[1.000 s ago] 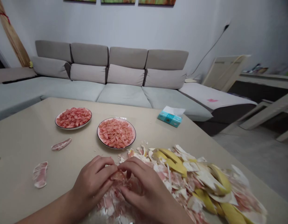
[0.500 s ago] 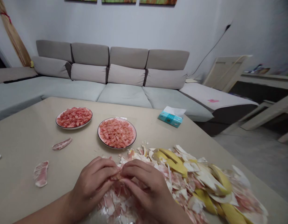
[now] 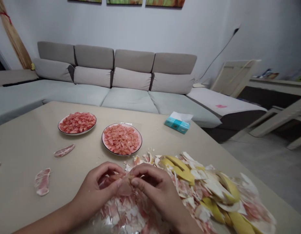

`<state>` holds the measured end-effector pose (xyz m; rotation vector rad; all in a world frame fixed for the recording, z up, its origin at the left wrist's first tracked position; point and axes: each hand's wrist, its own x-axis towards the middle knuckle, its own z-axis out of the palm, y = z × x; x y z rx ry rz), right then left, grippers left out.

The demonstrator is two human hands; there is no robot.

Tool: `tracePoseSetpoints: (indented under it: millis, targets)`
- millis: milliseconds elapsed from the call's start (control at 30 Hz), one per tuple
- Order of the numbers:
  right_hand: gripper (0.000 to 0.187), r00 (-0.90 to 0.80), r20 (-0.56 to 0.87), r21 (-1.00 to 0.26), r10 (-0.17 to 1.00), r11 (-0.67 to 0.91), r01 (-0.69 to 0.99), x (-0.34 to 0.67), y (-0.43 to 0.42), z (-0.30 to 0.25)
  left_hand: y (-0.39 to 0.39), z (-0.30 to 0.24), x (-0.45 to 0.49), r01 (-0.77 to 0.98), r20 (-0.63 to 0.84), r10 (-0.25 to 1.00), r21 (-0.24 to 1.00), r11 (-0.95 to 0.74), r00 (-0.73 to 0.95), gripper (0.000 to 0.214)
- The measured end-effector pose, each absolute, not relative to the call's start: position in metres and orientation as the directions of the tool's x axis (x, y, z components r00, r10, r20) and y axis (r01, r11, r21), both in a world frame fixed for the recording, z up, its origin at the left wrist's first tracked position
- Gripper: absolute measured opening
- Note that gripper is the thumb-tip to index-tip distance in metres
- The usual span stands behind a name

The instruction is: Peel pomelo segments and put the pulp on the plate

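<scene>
**Both hands meet on one pink segment at the near edge**

A grey sectional sofa (image 3: 131, 81) runs along the far side of the room. In front of it, the beige surface (image 3: 31, 146) fills the near view. On its right half lies a wide heap of white, pink and yellow fruit peel (image 3: 204, 190). Two white round plates hold pink fruit pieces. One plate (image 3: 102, 140) sits just beyond the hands, and the other (image 3: 58, 125) is farther off to the left. A teal tissue packet (image 3: 177, 124) lies at the far right edge, and two loose pink membrane strips (image 3: 42, 182) lie well apart to the left.

The left hand (image 3: 96, 191) and right hand (image 3: 156, 190) come together at the near middle, over the left end of the heap. Both are curled, with thumbs and fingertips pinching a pale pink fruit segment (image 3: 123, 186) directly between them. Neither hand is nearer, since both touch it. The fingers hide most of the segment, so its long axis cannot be told for certain. The part that shows spreads left to right between the two grips.
</scene>
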<state>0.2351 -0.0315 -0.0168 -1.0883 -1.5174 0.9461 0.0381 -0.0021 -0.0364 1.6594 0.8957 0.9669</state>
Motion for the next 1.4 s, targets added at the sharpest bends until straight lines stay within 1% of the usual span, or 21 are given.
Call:
tracePoseSetpoints:
  millis: [67, 167, 233, 367, 500, 667, 800, 1033, 1133, 1233, 1300, 1400]
  targets:
    - [0.004, -0.08, 0.216, -0.967, 0.973, 0.224, 0.119, 0.2348, -0.0315, -0.0172, -0.0019, -0.0351, 0.0386, 0.043, 0.099, 0.915, 0.991, -0.126, 0.392, 0.008]
    - [0.006, -0.051, 0.184, -0.977, 0.982, 0.188, 0.096, 0.2344, -0.0318, -0.017, 0.0002, -0.0344, 0.0371, 0.003, 0.092, 0.93, 0.995, -0.1, 0.356, 0.017]
    - [0.005, -0.06, 0.189, -0.97, 0.98, 0.196, 0.145, 0.2337, -0.0322, -0.0168, 0.002, -0.0343, 0.0362, 0.018, 0.113, 0.925, 0.992, -0.128, 0.362, 0.024]
    - [0.004, -0.132, 0.187, -0.946, 0.973, 0.215, 0.242, 0.2316, -0.0327, -0.017, 0.0037, -0.0343, 0.0365, 0.053, 0.203, 0.893, 0.968, -0.244, 0.402, 0.009]
    - [0.008, -0.163, 0.219, -0.916, 0.962, 0.26, 0.305, 0.2309, -0.0324, -0.017, 0.0038, -0.0353, 0.0363, 0.062, 0.251, 0.871, 0.951, -0.304, 0.421, 0.01]
    - [0.009, -0.193, 0.278, -0.847, 0.941, 0.335, 0.414, 0.2318, -0.0317, -0.019, 0.004, -0.0358, 0.0347, 0.172, 0.299, 0.833, 0.893, -0.416, 0.465, 0.012]
    - [0.011, -0.197, 0.321, -0.79, 0.926, 0.377, 0.484, 0.2312, -0.0312, -0.0223, 0.004, -0.0329, 0.0363, 0.209, 0.319, 0.815, 0.862, -0.462, 0.484, 0.011]
    - [0.008, -0.222, 0.348, -0.762, 0.911, 0.412, 0.499, 0.2301, -0.0311, -0.0225, 0.0044, -0.0305, 0.0377, 0.23, 0.297, 0.819, 0.863, -0.45, 0.491, 0.011]
    - [0.007, -0.227, 0.344, -0.763, 0.911, 0.412, 0.498, 0.2296, -0.0311, -0.021, 0.0052, -0.0316, 0.0376, 0.234, 0.275, 0.822, 0.871, -0.433, 0.499, 0.013]
    - [0.008, -0.226, 0.33, -0.772, 0.917, 0.4, 0.495, 0.2296, -0.0315, -0.0205, 0.0056, -0.0321, 0.0379, 0.253, 0.261, 0.839, 0.874, -0.416, 0.477, 0.01]
    - [0.009, -0.226, 0.321, -0.777, 0.92, 0.393, 0.491, 0.2299, -0.0314, -0.0211, 0.0054, -0.0321, 0.0381, 0.251, 0.285, 0.833, 0.863, -0.438, 0.474, 0.009]
    - [0.01, -0.221, 0.327, -0.778, 0.919, 0.394, 0.489, 0.2304, -0.0304, -0.0228, 0.0039, -0.0322, 0.0374, 0.24, 0.35, 0.79, 0.822, -0.517, 0.503, 0.01]
